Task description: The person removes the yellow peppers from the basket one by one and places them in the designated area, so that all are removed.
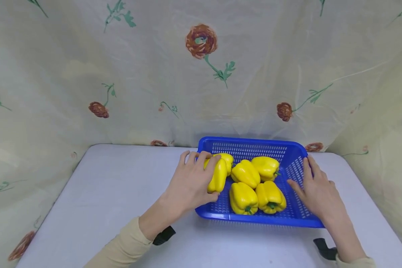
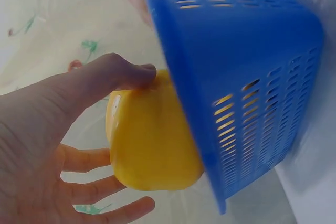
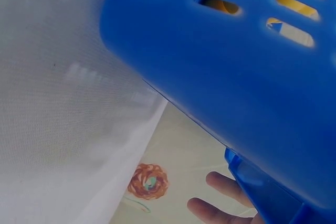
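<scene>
A blue slotted basket point(image 1: 254, 219) holds several yellow bell peppers. At its left end my left hand point(image 1: 192, 182) grips a yellow pepper point(image 1: 217, 176), thumb on the near side and fingers over the far side. The left wrist view shows that pepper point(image 2: 155, 135) at the basket's rim, between the thumb and fingers of my left hand point(image 2: 79, 129). My right hand point(image 1: 318, 190) rests on the basket's right rim, thumb inside and fingers along the edge. Below the rim, fingertips of my right hand point(image 3: 226, 203) show in the right wrist view.
The basket stands on a white table point(image 1: 120, 186), towards its right and back. Behind and beside the table hangs a pale cloth point(image 1: 147, 67) with red flowers. Dark straps point(image 1: 164, 235) lie at both wrists.
</scene>
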The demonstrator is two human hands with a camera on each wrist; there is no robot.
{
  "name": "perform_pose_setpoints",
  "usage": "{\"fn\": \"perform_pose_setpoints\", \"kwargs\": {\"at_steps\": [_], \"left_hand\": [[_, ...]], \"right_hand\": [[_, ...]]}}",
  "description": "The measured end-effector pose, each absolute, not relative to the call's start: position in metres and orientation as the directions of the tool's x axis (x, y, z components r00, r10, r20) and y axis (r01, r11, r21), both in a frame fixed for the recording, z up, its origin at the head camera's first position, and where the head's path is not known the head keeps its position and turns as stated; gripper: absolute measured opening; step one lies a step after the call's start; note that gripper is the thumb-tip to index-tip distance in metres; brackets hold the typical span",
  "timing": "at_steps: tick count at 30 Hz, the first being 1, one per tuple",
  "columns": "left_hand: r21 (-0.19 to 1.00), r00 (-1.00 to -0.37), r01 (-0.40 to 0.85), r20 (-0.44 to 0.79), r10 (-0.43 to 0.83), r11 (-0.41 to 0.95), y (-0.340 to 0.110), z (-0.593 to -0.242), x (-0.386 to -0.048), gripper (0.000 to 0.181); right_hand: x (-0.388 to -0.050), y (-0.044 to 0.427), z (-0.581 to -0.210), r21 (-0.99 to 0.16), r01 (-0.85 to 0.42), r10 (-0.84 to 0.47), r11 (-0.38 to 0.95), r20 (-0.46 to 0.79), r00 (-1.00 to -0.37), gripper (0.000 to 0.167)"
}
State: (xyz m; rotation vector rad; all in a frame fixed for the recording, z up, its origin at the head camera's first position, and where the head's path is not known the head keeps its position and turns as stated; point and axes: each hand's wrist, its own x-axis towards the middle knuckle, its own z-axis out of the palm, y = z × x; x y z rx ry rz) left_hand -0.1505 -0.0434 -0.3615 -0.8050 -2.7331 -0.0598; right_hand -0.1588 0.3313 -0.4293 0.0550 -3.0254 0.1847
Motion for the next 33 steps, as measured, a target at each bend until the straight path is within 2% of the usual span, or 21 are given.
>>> {"fn": "perform_pose_setpoints", "kwargs": {"at_steps": [5, 15, 22, 28, 33], "left_hand": [[0.023, -0.797, 0.544, 0.328, 0.507, 0.839, -0.049, -0.357, -0.152, 0.096], [0.155, -0.845, 0.478, 0.348, 0.405, 0.864, -0.07, -0.356, -0.167, 0.093], [0.172, -0.862, 0.427, 0.374, 0.342, 0.888, -0.089, -0.363, -0.179, 0.091], [0.188, -0.883, 0.394, 0.349, 0.314, 0.9, -0.1, -0.374, -0.189, 0.088], [0.201, -0.912, 0.366, 0.269, 0.308, 0.909, -0.106, -0.388, -0.198, 0.093]], "right_hand": [[-0.159, 0.331, -0.428, -0.123, -0.031, -0.019, 0.992, 0.096, -0.995, 0.094], [-0.16, 0.331, -0.429, -0.128, -0.036, -0.022, 0.991, 0.114, -0.993, 0.093], [-0.16, 0.33, -0.429, -0.127, -0.037, -0.023, 0.991, 0.111, -0.994, 0.094], [-0.16, 0.332, -0.429, -0.122, -0.045, -0.03, 0.991, 0.121, -0.992, 0.094], [-0.159, 0.331, -0.43, -0.122, -0.044, -0.029, 0.992, 0.122, -0.992, 0.094]]}}
